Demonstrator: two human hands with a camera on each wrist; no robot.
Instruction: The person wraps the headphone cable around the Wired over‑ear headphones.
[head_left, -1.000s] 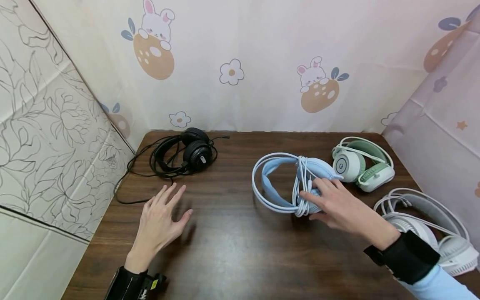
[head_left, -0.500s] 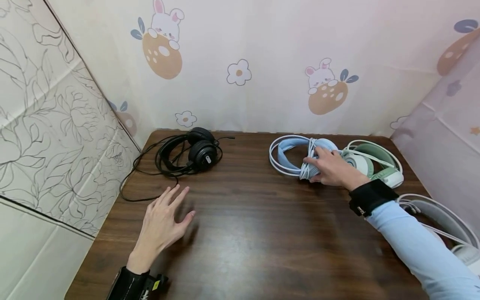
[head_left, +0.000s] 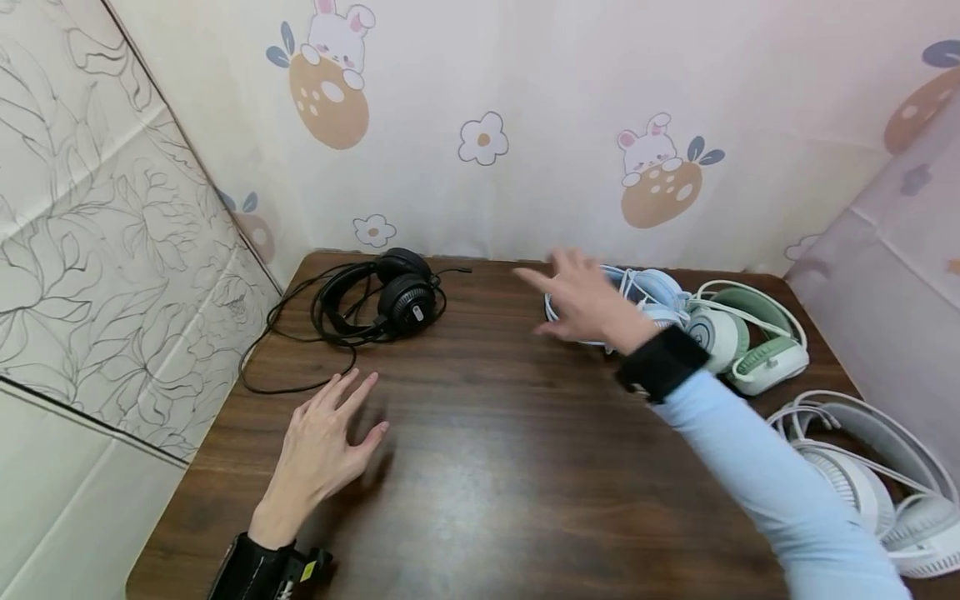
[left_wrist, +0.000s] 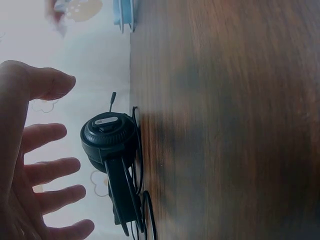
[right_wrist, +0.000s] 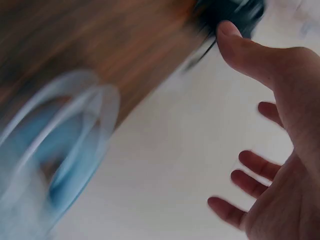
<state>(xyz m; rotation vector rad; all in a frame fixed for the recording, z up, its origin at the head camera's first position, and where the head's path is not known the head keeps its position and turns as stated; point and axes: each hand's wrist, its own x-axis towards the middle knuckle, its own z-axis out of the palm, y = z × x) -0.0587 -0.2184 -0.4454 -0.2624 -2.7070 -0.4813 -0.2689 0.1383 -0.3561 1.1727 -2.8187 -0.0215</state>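
Blue headphones with a bundled white cable lie at the back right of the table, partly hidden behind my right hand. That hand is spread and holds nothing; it is blurred in the head view, and the right wrist view shows the blue headphones off to its side. My left hand hovers over the left of the table with fingers apart and nothing in it. Beyond its fingertips lie black headphones with a thin microphone and a loose black cable. The left wrist view shows these black headphones past the fingers.
Green and white headphones sit right beside the blue pair. White headphones with a grey headband lie at the right edge. The brown wooden table meets a patterned curtain at the back and panels on both sides.
My right hand carried the blue headphones back and right to beside the green pair, let go, and has moved left off them with fingers spread. My left hand stayed put.
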